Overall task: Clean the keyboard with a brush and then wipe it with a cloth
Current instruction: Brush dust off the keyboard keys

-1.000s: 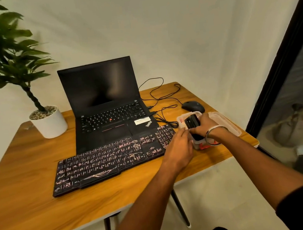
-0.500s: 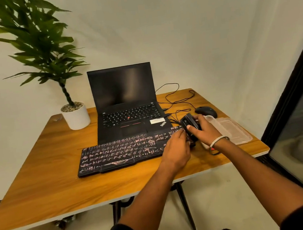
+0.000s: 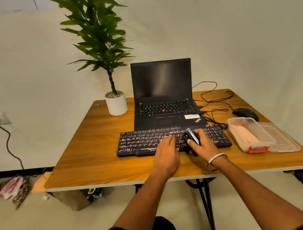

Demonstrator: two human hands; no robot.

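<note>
A black keyboard point(image 3: 142, 142) with pale key markings lies on the wooden table point(image 3: 98, 155), in front of the laptop. My right hand point(image 3: 202, 145) grips a black brush point(image 3: 191, 137) and holds it over the keyboard's right-middle keys. My left hand point(image 3: 167, 151) rests on the keyboard's front edge just left of the brush, fingers on the keys. A pinkish cloth point(image 3: 246, 135) lies inside a clear plastic box point(image 3: 252, 147) with a red latch, to the right of the keyboard.
An open black laptop point(image 3: 163, 94) stands behind the keyboard. A potted plant point(image 3: 116, 103) is at the back left. A black mouse point(image 3: 245, 113) and loose cables point(image 3: 214, 105) are at the back right. The box's lid point(image 3: 286, 143) lies beside it near the table's right edge.
My right hand has carried the brush from the plastic box leftward onto the keyboard. My left hand has moved left along the keyboard with it. The camera has pulled back and turned left.
</note>
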